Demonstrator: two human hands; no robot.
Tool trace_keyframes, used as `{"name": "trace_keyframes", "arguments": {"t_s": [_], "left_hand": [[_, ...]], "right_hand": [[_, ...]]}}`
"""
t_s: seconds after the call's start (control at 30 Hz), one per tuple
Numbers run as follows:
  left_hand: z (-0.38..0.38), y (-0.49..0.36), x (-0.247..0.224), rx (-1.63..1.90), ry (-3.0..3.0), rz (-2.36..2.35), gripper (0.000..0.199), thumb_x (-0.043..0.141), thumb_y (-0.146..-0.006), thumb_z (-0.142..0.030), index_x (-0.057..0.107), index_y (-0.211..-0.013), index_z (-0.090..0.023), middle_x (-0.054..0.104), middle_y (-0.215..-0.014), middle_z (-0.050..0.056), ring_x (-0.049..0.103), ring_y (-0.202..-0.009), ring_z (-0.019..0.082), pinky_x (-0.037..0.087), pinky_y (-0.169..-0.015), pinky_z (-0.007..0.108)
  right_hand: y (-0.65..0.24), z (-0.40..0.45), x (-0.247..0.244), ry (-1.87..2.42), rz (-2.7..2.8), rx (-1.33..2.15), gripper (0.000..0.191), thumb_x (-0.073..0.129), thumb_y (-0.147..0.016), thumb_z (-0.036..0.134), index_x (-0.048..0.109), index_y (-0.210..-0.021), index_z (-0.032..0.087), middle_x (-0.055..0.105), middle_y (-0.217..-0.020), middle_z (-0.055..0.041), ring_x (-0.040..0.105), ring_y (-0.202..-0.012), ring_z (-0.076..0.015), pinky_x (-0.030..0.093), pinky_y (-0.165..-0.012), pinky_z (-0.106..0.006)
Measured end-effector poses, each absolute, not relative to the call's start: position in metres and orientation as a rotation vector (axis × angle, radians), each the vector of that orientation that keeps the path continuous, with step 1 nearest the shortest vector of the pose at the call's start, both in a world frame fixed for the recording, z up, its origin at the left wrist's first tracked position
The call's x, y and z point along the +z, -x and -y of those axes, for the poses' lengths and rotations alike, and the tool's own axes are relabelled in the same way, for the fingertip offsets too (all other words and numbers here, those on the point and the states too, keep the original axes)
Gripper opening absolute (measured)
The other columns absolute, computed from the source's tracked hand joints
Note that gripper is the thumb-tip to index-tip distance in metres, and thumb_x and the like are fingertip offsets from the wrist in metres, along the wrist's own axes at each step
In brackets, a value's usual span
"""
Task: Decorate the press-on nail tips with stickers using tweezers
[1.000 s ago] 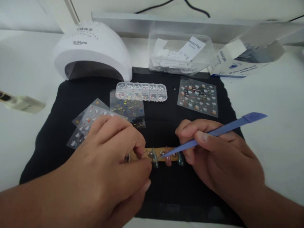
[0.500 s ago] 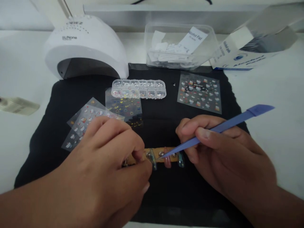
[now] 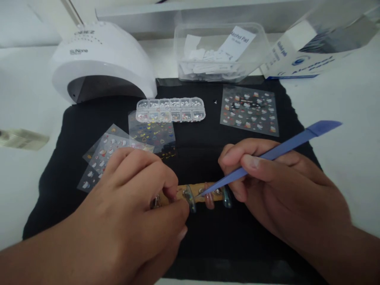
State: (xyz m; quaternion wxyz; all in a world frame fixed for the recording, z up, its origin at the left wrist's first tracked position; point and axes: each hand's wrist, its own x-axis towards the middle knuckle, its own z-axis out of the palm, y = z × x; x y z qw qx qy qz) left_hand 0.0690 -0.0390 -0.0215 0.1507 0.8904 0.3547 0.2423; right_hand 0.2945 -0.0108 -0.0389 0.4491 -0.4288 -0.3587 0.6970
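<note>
A blue pair of tweezers point(image 3: 276, 151) lies pinched in my right hand point(image 3: 276, 186), its fine tip pointing down and left. That tip is close to a pinkish press-on nail point(image 3: 209, 200) on a tan display strip point(image 3: 199, 188); contact cannot be made out. Greenish glossy nails stand on the same strip, one point(image 3: 190, 200) beside my left fingers and another point(image 3: 227, 196) near my right fingers. My left hand point(image 3: 139, 206) is closed at the strip's left part, thumb against fingers, and covers much of that end. What its fingertips pinch is hidden.
A clear compartment box point(image 3: 170, 110) of small gems rests partly on sticker sheets point(image 3: 154, 130). Another sticker sheet point(image 3: 249, 111) lies to the right on the black mat point(image 3: 202, 158). Behind are a white nail lamp point(image 3: 103, 59), a clear tub point(image 3: 221, 53) and an alcohol pad box point(image 3: 308, 55). A bottle point(image 3: 23, 139) is at left.
The view has shifted slightly. Both hands keep almost the same pose, with the tool tip still beside the pinkish nail.
</note>
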Motion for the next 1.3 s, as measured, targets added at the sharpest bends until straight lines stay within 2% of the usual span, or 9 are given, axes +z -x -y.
{"name": "trace_keyframes", "arguments": {"t_s": [0.13, 0.27, 0.7, 1.0, 1.3], "left_hand": [[0.0391, -0.0702, -0.0209, 0.715, -2.540, -1.043, 0.014, 0.060, -0.089, -0.013, 0.065, -0.077, -0.020, 0.056, -0.092, 0.003, 0.052, -0.092, 0.022, 0.040, -0.082, 0.041], [0.0394, -0.0717, -0.0210, 0.721, -2.506, -1.060, 0.017, 0.060, -0.089, -0.012, 0.064, -0.074, -0.020, 0.057, -0.091, 0.003, 0.051, -0.090, 0.022, 0.039, -0.082, 0.041], [0.0411, -0.0713, -0.0232, 0.695, -2.506, -1.050, 0.014, 0.059, -0.090, -0.014, 0.063, -0.078, -0.019, 0.055, -0.094, 0.004, 0.051, -0.092, 0.023, 0.038, -0.080, 0.044], [0.0386, -0.0708, -0.0224, 0.669, -2.538, -1.038, 0.010, 0.061, -0.090, -0.016, 0.070, -0.088, -0.021, 0.056, -0.094, 0.004, 0.051, -0.093, 0.024, 0.040, -0.080, 0.045], [0.0391, -0.0734, -0.0245, 0.717, -2.533, -1.071, 0.012, 0.059, -0.089, -0.018, 0.068, -0.082, -0.022, 0.057, -0.090, 0.005, 0.053, -0.087, 0.025, 0.041, -0.076, 0.045]], "right_hand": [[-0.2960, 0.0112, -0.0389, 1.057, 0.892, 1.746, 0.011, 0.073, -0.085, 0.023, 0.078, -0.076, 0.021, 0.059, -0.048, 0.0014, 0.065, -0.047, -0.0148, 0.062, -0.055, -0.028], [-0.2938, 0.0110, -0.0373, 1.053, 0.892, 1.726, 0.009, 0.076, -0.082, 0.025, 0.079, -0.075, 0.020, 0.059, -0.048, 0.0010, 0.062, -0.045, -0.0137, 0.061, -0.053, -0.027], [-0.2925, 0.0106, -0.0390, 1.099, 0.946, 1.678, 0.011, 0.074, -0.082, 0.027, 0.077, -0.074, 0.021, 0.057, -0.047, 0.0016, 0.058, -0.044, -0.0141, 0.057, -0.051, -0.029], [-0.2915, 0.0096, -0.0376, 1.094, 0.961, 1.656, 0.011, 0.074, -0.082, 0.026, 0.077, -0.072, 0.022, 0.055, -0.047, 0.0021, 0.055, -0.042, -0.0125, 0.055, -0.048, -0.027], [-0.2916, 0.0099, -0.0367, 1.123, 0.975, 1.628, 0.012, 0.076, -0.082, 0.029, 0.077, -0.072, 0.023, 0.055, -0.047, 0.0018, 0.055, -0.043, -0.0135, 0.054, -0.047, -0.028]]}}
